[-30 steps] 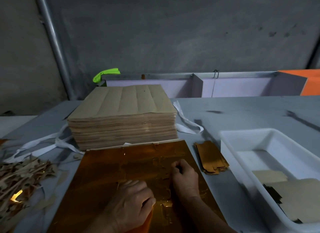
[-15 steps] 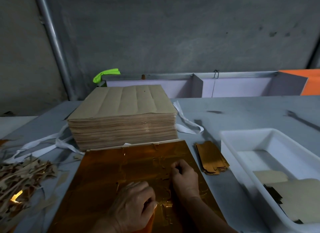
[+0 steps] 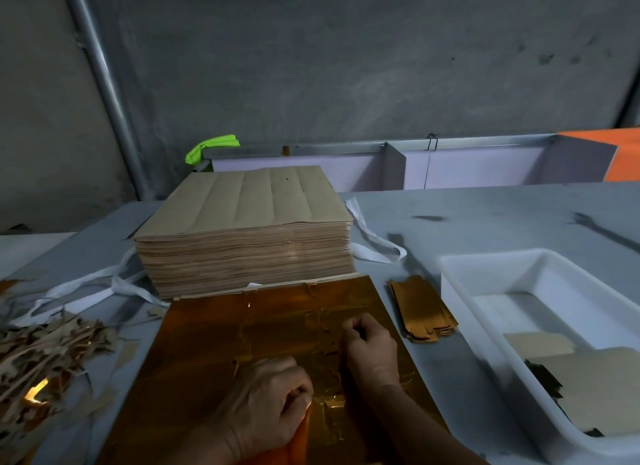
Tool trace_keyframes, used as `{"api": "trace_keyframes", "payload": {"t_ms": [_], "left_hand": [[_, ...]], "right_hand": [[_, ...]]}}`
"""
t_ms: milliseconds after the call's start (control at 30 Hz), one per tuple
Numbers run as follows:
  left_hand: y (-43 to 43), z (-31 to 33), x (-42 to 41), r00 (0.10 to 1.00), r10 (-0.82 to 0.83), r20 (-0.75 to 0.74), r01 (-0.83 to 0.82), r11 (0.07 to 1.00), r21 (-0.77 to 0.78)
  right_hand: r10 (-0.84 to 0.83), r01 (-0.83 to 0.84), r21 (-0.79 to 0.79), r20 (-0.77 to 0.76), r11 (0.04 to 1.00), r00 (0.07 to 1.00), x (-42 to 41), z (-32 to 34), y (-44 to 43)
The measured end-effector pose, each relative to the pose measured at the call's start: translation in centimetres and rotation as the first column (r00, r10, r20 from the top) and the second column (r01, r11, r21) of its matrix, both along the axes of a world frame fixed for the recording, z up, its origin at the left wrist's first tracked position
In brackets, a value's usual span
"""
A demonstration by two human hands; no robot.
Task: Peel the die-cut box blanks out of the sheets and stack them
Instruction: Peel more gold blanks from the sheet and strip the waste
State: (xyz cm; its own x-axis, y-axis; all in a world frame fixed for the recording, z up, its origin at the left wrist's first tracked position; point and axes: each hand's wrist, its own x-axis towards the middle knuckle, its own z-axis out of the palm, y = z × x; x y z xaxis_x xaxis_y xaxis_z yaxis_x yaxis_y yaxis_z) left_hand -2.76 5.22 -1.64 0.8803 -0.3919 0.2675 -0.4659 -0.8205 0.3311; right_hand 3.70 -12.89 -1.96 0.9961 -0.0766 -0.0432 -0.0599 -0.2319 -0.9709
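Observation:
A gold foil die-cut sheet lies flat in front of me, its cut outlines showing near the middle. My left hand rests on the sheet's near part with fingers curled, pinching the foil at its right side. My right hand sits just to the right, fingers curled and pinching a piece of the sheet. A small stack of peeled gold blanks lies to the right of the sheet. Behind it stands a tall pile of brown-backed sheets.
A white plastic tray at the right holds a few brown blanks. Paper scrap strips are heaped at the left. White straps trail from under the tall pile. A grey wall and metal rail run behind the table.
Both hands stay on the sheet, with my left hand shifted very slightly; nothing has come free.

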Motion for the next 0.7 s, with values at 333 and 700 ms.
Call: {"api": "trace_keyframes", "payload": {"t_ms": [333,700], "left_hand": [[-0.1,0.1,0.0,0.992,0.073,-0.106,-0.075,0.997,-0.015],[2.5,0.5,2.5,0.803,0.595,0.044,-0.596,0.795,0.113]], "right_hand": [[0.083,-0.087,-0.140,-0.036,0.986,0.996,0.2,0.5,0.2],[0.240,-0.210,-0.739,-0.067,0.640,0.968,1.2,1.3,1.8]]}}
